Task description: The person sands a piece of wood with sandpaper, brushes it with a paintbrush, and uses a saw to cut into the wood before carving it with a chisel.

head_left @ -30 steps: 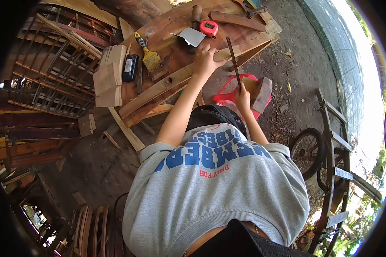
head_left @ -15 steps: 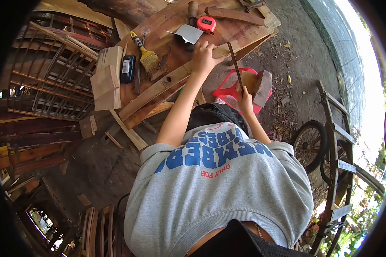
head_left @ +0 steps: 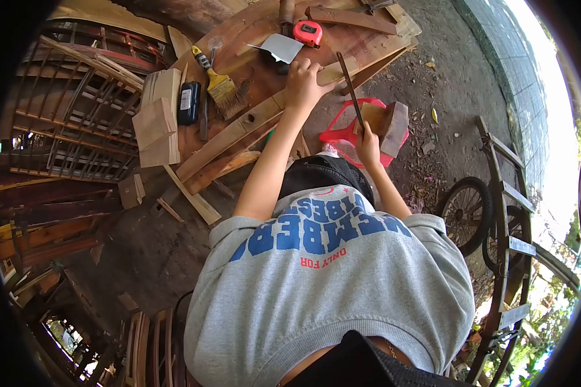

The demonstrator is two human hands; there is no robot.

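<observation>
Left hand [head_left: 303, 84] clasps the strip [head_left: 268, 106] along the near edge of the table [head_left: 244, 55]; right hand [head_left: 368, 147] grips the tool [head_left: 350, 88]. I advise level strokes.

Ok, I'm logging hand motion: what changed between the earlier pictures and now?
The right hand drew the bar toward the body, then pushed it partway back out. Nothing was taken hold of or let go: the left hand stayed on the wood, and the tape and brush lie where they were.
</observation>
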